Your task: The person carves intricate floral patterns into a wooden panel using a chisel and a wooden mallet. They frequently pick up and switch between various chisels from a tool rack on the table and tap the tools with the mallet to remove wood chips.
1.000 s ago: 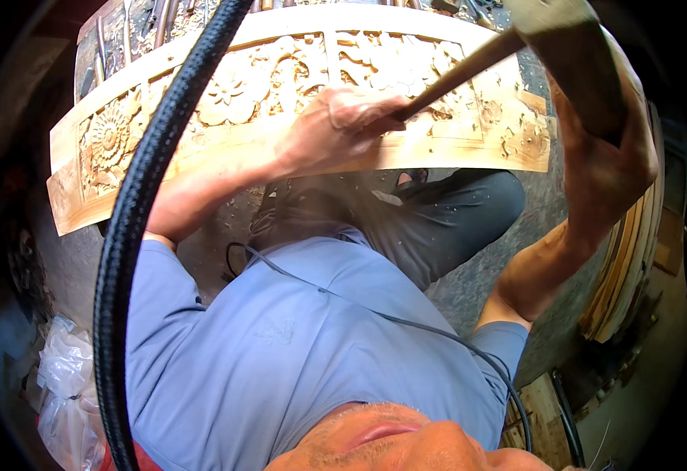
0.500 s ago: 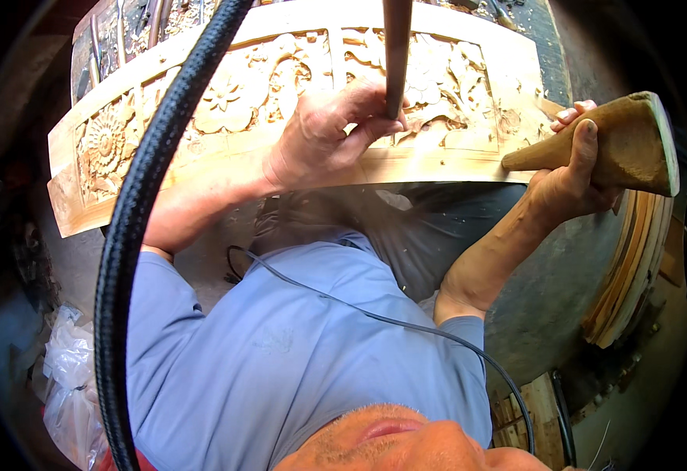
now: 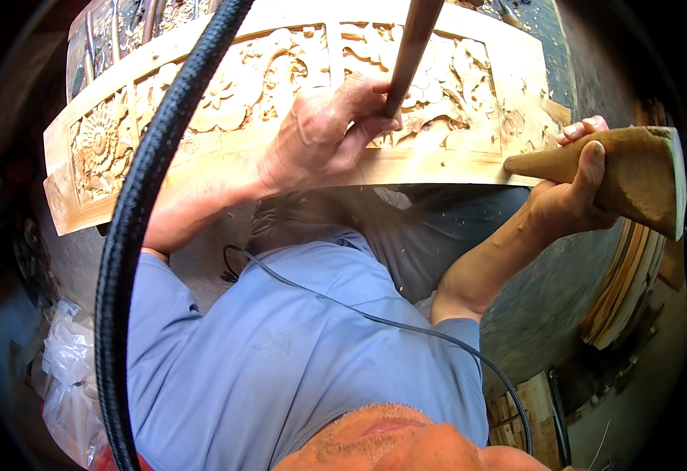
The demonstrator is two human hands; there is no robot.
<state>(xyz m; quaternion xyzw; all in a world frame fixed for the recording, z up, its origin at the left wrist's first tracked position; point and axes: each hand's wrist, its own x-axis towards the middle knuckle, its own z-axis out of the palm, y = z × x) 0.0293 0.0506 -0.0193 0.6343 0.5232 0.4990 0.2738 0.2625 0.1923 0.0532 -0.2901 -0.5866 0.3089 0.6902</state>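
Since half a second ago the broad end of the mallet (image 3: 642,177) has dipped toward the near side, and the top of the carving tool (image 3: 412,51) has tipped to the right; the left hand (image 3: 308,137) has barely shifted. There are two hands at work, one tool in each. The left hand's grip is clasped round the carving tool's lower part, whose tip is hidden. The right hand's grip (image 3: 575,196) is wrapped round the mallet at the right (whether its narrow end touches the wood, I cannot tell).

One board (image 3: 445,165) stretches left to right across the far half, on the dark surface (image 3: 560,59), its near edge over the person's legs (image 3: 469,216). It is pale, gently curved and plain along the border, with three recessed fields of relief parted by two upright strips: one round, many-petalled flower (image 3: 102,149) at the left, blossoms and scrolling leaves elsewhere. The mallet is brown and wedge-like, with one pale end face.

At least three more tools (image 3: 116,35) lie far left among shavings. One braided cable (image 3: 163,153) crosses the view, one thin cable (image 3: 343,306) the shirt (image 3: 281,361); one plastic bag (image 3: 69,365) sits near left.
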